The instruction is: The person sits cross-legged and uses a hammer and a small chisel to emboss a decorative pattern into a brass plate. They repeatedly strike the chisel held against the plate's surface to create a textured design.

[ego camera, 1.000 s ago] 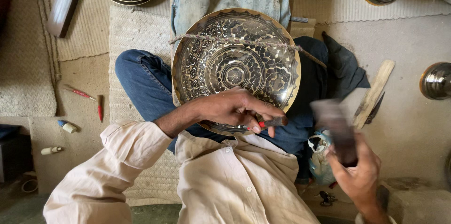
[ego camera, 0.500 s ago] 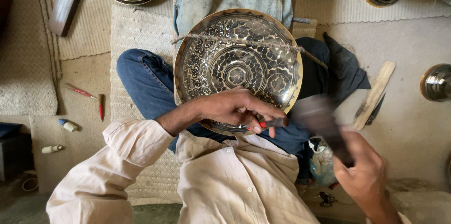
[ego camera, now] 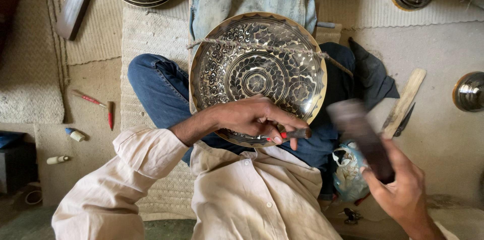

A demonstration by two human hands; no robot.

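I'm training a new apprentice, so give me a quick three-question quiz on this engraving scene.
1. True or false: the left hand holds a chisel against the plate.
2. What does the right hand grip? A) block B) brush C) cup
3. What stretches across the plate's upper part?

Key: 1 true; 2 A, a dark block, blurred; 3 a rope.
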